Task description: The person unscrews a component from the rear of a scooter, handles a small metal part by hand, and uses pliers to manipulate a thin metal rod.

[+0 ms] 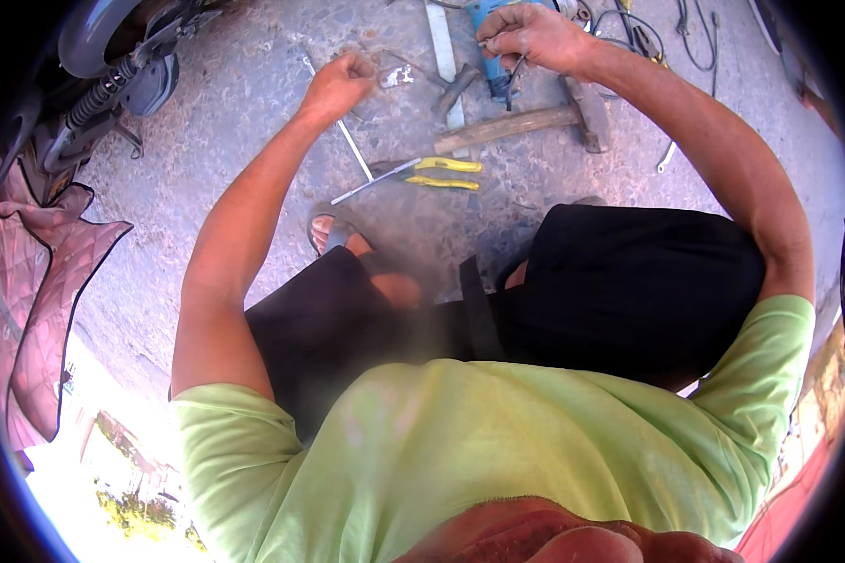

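**Both hands busy above the hammer**

I see my left hand (340, 83) fisted on a thin metal rod (347, 141), left of the hammer (526, 122). My right hand (530, 36) pinches a small dark bit at the blue power drill (490, 42), just beyond the hammer. Yellow-handled pliers (432, 173) lie below it.

Bright daylight, glare lower left, fisheye-bent rim, foreground blurred.

Sunlit rough concrete ground (253, 103), a parked scooter's wheel (113, 56) upper left, pink quilted cloth (47, 272) beside it.
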Motion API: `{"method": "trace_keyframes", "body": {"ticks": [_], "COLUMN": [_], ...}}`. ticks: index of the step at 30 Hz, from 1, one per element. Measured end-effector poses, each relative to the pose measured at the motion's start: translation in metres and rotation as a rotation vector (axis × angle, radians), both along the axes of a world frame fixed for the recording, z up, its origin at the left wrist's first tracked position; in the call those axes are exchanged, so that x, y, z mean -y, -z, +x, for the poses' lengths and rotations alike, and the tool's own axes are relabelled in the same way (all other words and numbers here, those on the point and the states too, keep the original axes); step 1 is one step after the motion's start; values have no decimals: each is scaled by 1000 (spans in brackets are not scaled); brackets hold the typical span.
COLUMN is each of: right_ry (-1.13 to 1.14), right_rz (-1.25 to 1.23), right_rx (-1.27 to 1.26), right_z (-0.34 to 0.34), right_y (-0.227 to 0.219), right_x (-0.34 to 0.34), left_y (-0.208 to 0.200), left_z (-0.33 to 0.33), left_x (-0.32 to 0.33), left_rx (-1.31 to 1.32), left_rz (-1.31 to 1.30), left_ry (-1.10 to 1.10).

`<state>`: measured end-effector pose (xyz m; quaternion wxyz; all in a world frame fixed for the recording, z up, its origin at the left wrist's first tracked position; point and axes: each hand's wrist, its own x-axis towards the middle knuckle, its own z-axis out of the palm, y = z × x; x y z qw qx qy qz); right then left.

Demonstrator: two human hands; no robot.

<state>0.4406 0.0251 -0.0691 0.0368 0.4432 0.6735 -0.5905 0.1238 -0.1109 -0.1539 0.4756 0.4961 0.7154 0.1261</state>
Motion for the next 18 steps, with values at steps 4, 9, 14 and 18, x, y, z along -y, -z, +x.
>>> {"method": "trace_keyframes", "body": {"ticks": [4,9,14,18], "right_ry": [-68,24,-56,-69], "right_rz": [47,9,12,-4], "right_rx": [30,-35,28,32], "right_z": [-3,-7,-2,-5], "right_y": [-12,-27,-16,-16], "right_x": [8,14,7,5], "left_y": [-5,-10,-2,5], "left_z": [-3,-5,-3,-5], "left_x": [8,6,11,13], "left_rx": [-223,-332,-329,-303], "left_rz": [104,98,152,176], "left_ry": [99,166,238,253]}}
